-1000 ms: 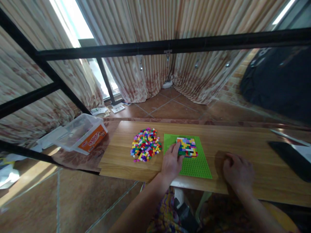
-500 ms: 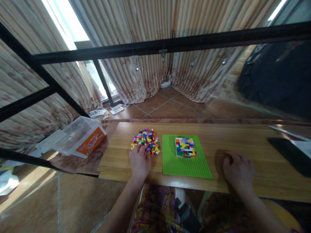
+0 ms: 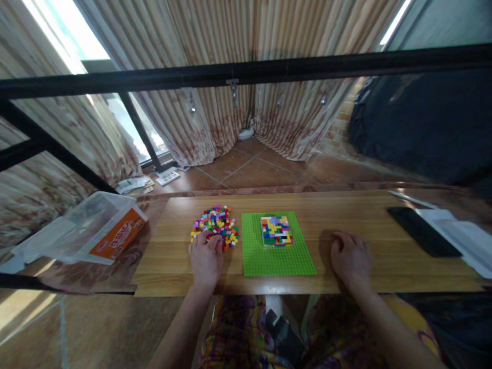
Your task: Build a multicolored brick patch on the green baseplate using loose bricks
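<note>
At the near edge of a pile of small toy bricks [image 3: 217, 221], my left hand [image 3: 205, 259] reaches in with its fingers bent down towards the thumb. Whatever lies between those fingertips is too small to make out. Right of the pile lies a green baseplate [image 3: 253, 261] carrying a square block of multicoloured bricks [image 3: 277, 230], built up above the studs. My right hand [image 3: 350, 258] rests on the wooden table to the right of the baseplate, back up, fingers curled in; nothing shows in it.
The wooden table [image 3: 154, 256] also bears a black flat object [image 3: 423, 230] and white paper [image 3: 457, 241] at its right. A clear plastic box [image 3: 88, 220] with an orange label stands off the left end. A black metal bar [image 3: 192, 76] crosses above, before the curtains.
The view has turned to the right, so everything sits further left in the picture. My left hand stays at the brick pile with small finger movement; my right hand stays on the table.
</note>
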Demonstrator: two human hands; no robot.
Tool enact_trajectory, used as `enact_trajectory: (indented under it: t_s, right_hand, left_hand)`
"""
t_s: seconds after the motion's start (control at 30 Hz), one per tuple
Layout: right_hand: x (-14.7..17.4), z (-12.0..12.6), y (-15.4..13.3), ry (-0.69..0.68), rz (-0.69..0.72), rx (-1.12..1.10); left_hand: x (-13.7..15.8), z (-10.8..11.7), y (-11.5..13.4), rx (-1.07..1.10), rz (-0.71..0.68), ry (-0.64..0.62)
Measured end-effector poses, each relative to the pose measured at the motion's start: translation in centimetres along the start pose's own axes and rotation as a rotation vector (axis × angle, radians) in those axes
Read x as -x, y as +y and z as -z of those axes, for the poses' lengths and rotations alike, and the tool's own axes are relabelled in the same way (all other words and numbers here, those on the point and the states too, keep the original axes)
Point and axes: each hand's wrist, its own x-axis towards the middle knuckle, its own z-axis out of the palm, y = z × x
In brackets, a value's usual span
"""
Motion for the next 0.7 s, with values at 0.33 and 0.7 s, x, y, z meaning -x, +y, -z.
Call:
enact_trajectory:
  t_s: [0.33, 0.7]
  right_hand:
    - [0.0, 0.2, -0.4, -0.019, -0.036, -0.05]
    - [-0.1, 0.4, -0.7, -0.025, -0.069, -0.071]
  left_hand:
    - [-0.6, 0.6, 1.6, 0.171, 0.006, -0.001]
    - [0.7, -0.1, 9.2, 0.728, -0.116, -0.18]
